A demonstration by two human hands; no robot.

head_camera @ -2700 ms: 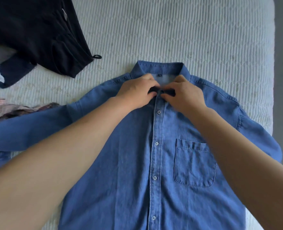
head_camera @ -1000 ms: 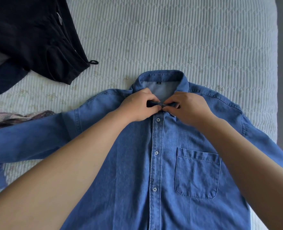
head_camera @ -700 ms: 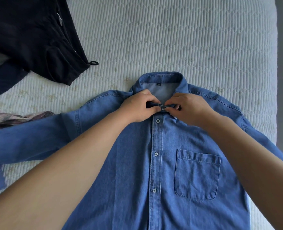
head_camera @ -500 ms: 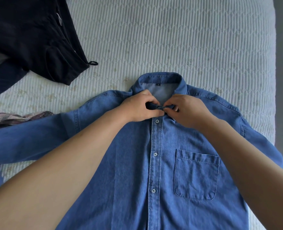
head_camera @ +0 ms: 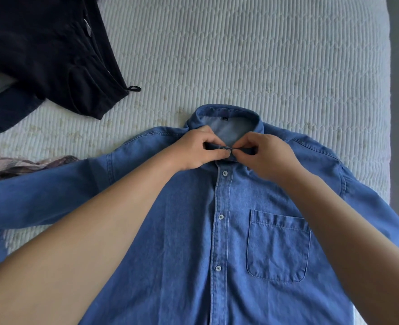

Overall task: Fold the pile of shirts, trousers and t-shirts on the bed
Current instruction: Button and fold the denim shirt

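A blue denim shirt (head_camera: 189,242) lies front up on the bed, buttoned down the placket, its sleeves spread to both sides. At the throat, my left hand (head_camera: 193,151) pinches the left end of the collar band. My right hand (head_camera: 264,156) pinches the right end, fingertips meeting the left hand's at the top button. The top button itself is hidden between my fingers. A chest pocket (head_camera: 278,247) sits below my right forearm.
Dark trousers and other dark clothes (head_camera: 48,52) lie heaped at the upper left. A striped pinkish garment (head_camera: 11,164) pokes out at the left edge above the sleeve. The quilted white bed cover (head_camera: 240,55) stretches beyond the collar; the bed's edge (head_camera: 389,113) runs down the right.
Both hands stay at the collar, fingers working slightly at the top button. The view has shifted a little; the shirt has not moved on the bed.
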